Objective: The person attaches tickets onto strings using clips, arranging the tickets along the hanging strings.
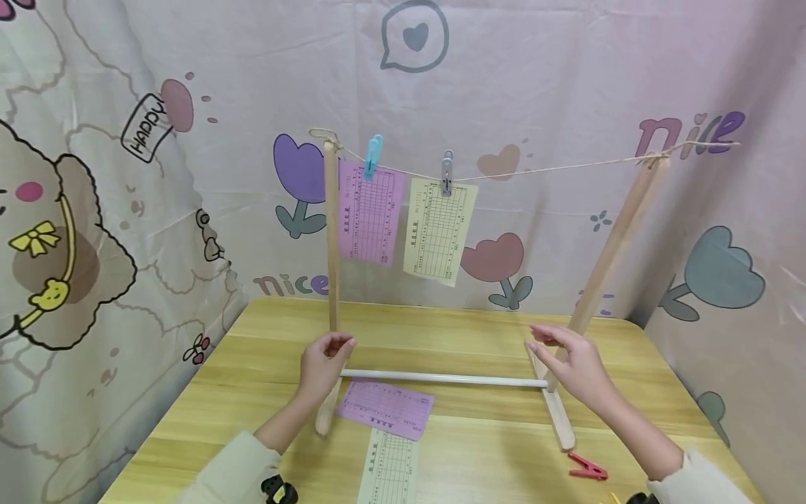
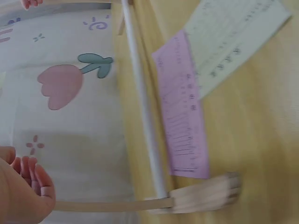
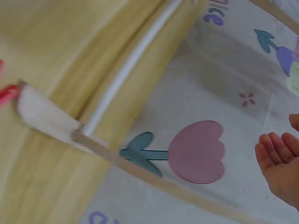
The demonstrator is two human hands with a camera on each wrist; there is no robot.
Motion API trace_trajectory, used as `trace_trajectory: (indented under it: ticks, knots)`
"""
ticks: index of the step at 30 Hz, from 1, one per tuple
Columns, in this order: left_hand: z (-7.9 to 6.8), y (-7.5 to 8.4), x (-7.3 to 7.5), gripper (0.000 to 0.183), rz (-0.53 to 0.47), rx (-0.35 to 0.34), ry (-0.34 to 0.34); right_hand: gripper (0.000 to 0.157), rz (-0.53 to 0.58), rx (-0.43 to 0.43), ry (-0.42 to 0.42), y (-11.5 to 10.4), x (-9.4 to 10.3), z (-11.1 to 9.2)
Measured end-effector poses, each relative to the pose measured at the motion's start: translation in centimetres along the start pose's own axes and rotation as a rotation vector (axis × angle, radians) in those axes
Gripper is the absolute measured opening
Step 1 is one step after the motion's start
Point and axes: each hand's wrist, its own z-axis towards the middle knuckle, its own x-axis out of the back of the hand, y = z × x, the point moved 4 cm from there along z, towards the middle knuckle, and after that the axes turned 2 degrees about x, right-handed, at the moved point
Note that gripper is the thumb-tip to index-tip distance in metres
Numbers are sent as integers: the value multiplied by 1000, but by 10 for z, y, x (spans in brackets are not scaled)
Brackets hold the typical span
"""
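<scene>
My left hand (image 1: pixel 322 365) is beside the left post (image 1: pixel 332 238) of a wooden stand, fingers loosely bent and nothing in them. Near the right post (image 1: pixel 620 241), my right hand (image 1: pixel 578 360) hovers with relaxed, slightly bent fingers, also bare. Between the post tops runs a string (image 1: pixel 548 169). From it hang a purple printed slip (image 1: pixel 371 224) under a blue clothespin (image 1: pixel 373 157) and a pale yellow slip (image 1: pixel 441 234) under a grey clothespin (image 1: pixel 447 175). Another purple slip (image 1: pixel 389 409) lies on the table, partly over a pale green slip (image 1: pixel 387 469).
A white rod (image 1: pixel 441 379) joins the stand's two wooden feet low down. One red clothespin (image 1: pixel 588 467) lies near the right foot (image 1: pixel 559 420). The wooden table (image 1: pixel 491 434) backs onto a printed curtain (image 1: pixel 554 70). Something yellow shows partly at the bottom edge by the right sleeve.
</scene>
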Motion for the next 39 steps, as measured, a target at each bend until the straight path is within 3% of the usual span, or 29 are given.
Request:
trace_trajectory:
  ticks: [5, 9, 19, 29, 33, 39]
  knots:
    - [-9, -27, -4, 15, 30, 92, -54, 29, -1, -11, -14, 11, 0, -22]
    - [-20, -46, -10, 17, 46, 151, -65, 28, -20, -83, -27, 22, 2, -43]
    - [-50, -81, -28, 22, 125, 173, -93, 25, -60, -203, -56, 50, -2, -97]
    - [-55, -93, -50, 21, 209, 46, -86, 34, -72, -501, -259, 79, -13, -142]
    - [-54, -94, -57, 20, 257, 1, -70, 33, -52, -519, -267, 84, -18, -153]
    - [-54, -93, -65, 19, 329, -45, -43, 31, 87, -607, -299, 91, -21, -168]
